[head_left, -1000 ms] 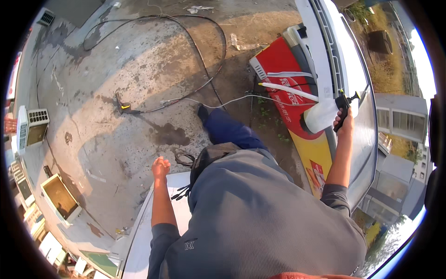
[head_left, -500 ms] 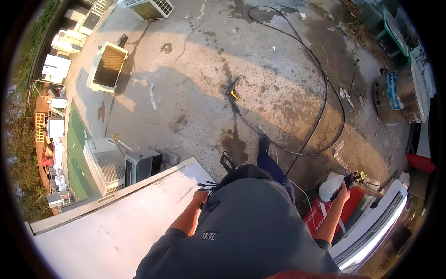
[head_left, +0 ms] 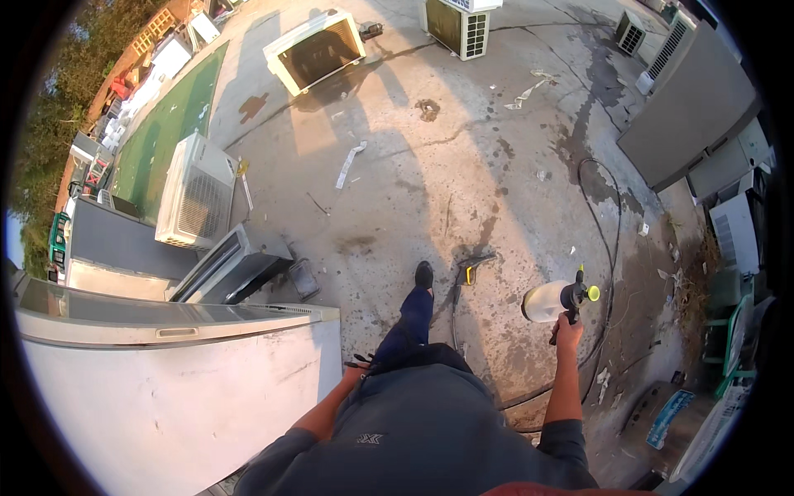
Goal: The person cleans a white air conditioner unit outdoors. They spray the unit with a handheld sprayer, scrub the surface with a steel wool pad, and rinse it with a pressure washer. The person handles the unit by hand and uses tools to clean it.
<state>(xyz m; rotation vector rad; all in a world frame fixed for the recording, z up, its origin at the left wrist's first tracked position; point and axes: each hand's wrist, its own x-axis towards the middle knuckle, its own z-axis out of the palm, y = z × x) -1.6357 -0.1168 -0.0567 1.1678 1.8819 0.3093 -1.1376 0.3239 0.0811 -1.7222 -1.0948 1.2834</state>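
Note:
My right hand (head_left: 567, 331) is closed round the black handle of a pump sprayer (head_left: 544, 302), which has a pale bottle and yellow-green knobs. It is held out over the concrete at my right. My left hand (head_left: 353, 374) is low at my left side, beside a white chest freezer (head_left: 190, 397). Its fingers look closed, and dark thin tips stick out by them; what they belong to is unclear. A pressure washer gun (head_left: 470, 271) with a yellow trigger lies on the ground ahead, left of the sprayer.
A black hose (head_left: 610, 240) loops over the ground to the right. Air conditioner units (head_left: 198, 192) and an open metal casing (head_left: 318, 54) stand left and ahead. A grey refrigerator (head_left: 691, 103) stands far right, with a metal drum (head_left: 653, 417) nearer. Paper scraps litter the concrete.
My view has turned left, away from the red box and white panel. The sprayer, in my right hand, has come up from beside them to over open ground. One leg has stepped forward.

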